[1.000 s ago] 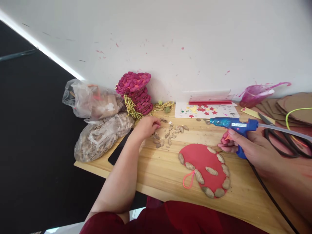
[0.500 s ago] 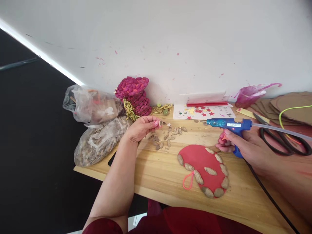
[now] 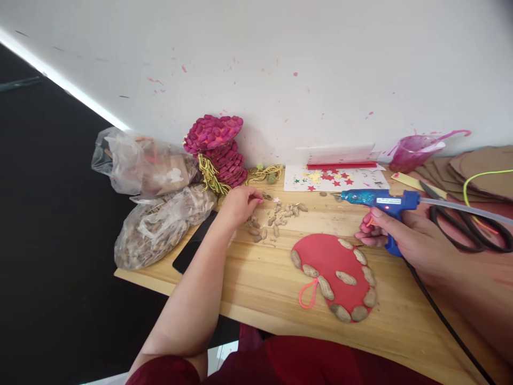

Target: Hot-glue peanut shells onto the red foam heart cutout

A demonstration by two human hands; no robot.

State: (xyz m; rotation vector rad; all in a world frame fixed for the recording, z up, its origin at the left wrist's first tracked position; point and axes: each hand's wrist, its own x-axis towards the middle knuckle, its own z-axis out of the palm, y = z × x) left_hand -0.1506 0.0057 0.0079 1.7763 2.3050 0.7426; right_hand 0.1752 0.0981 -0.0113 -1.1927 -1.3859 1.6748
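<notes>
My right hand (image 3: 404, 235) is wrapped round the handle of a blue glue gun (image 3: 374, 199), its nozzle pointing left. My left hand (image 3: 242, 206) is closed over the left edge of a scatter of loose peanuts (image 3: 280, 216); whatever its fingertips pinch is hidden. Between the hands and nearer the front edge lies a red heart-shaped piece (image 3: 316, 248). Peanuts line much of its rim, and one peanut (image 3: 346, 278) sits on its inner part. An orange loop of cord (image 3: 307, 295) sticks out from its notch.
Two plastic bags (image 3: 160, 230) and a black phone (image 3: 192, 248) are at the left. Magenta peanut-covered pieces (image 3: 214, 133) stand behind. A star-covered sheet (image 3: 292, 184) lies by the wall. Scissors (image 3: 457, 224), a stained cup (image 3: 412, 154) and cardboard (image 3: 481, 168) are at the right.
My left hand has moved slightly left and down to the table beside the loose peanuts; the small item seen at its fingertips is out of sight. My right hand still holds the glue gun.
</notes>
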